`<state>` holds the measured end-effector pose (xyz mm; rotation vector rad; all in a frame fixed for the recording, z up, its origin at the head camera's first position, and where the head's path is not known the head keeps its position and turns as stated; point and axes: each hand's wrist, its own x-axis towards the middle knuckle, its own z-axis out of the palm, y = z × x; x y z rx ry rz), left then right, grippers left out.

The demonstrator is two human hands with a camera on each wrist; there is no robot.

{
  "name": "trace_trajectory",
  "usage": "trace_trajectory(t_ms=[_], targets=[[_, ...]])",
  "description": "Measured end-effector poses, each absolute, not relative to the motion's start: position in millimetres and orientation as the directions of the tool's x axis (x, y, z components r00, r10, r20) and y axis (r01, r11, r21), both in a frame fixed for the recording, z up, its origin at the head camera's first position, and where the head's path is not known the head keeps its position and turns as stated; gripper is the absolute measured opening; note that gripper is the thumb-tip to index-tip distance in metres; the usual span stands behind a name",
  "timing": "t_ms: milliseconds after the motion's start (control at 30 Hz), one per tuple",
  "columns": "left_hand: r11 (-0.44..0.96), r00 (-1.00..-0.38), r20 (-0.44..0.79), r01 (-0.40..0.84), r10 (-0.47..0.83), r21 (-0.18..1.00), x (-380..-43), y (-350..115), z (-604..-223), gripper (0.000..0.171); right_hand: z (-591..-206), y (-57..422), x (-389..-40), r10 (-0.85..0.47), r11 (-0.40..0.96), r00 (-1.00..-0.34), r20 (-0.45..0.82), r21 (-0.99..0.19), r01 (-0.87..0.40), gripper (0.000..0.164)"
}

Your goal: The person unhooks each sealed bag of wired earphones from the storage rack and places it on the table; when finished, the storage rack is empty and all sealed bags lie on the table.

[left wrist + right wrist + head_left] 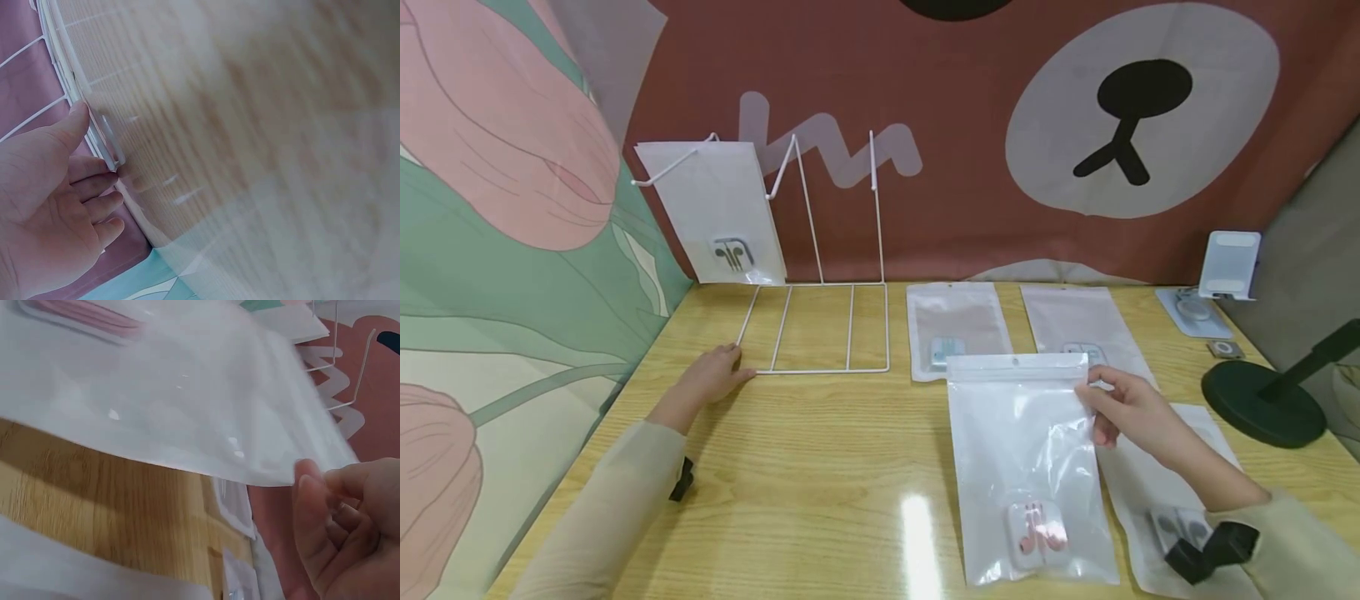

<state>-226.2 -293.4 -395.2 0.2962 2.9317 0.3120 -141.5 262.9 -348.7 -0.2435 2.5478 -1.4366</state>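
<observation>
My right hand (1123,408) pinches the upper right edge of a clear-fronted white zip bag (1022,467), raised off the table. Low in that bag sits a small case with pink earphones (1036,533). At the front left corner of a white wire display rack (820,372) is my left hand (711,379), its thumb and fingers gripping the wire; the left wrist view shows the thumb on the rack's corner (112,159). From the rack's left hook hangs another white bag (711,208) with dark earphones; the middle and right hooks (873,162) carry nothing.
Flat on the table (820,467) lie a small zip bag (958,321), a taller bag (1071,317) behind the raised one, and another bag (1187,500) under my right forearm. A phone stand (1228,267) and a dark round base (1262,404) stand at the right.
</observation>
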Motion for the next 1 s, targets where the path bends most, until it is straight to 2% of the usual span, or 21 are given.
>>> trace_trajectory(t_ms=[300,700,1000], targets=[[0.958,-0.963,-0.161,0.18,0.218,0.222,-225,-292,-393,0.059,-363,273,-151,-0.273,0.586,-0.94,-0.205,-0.81,0.007,0.024],[0.958,-0.963,-0.156,0.183,0.22,0.218,-226,-292,-393,0.058,-381,285,-166,-0.392,0.686,-0.903,-0.177,-0.71,-0.158,0.019],[0.957,-0.962,-0.159,0.182,0.221,0.228,-224,-290,-390,0.057,-387,283,-172,-0.348,0.788,-0.92,-0.182,-0.588,-0.181,0.025]])
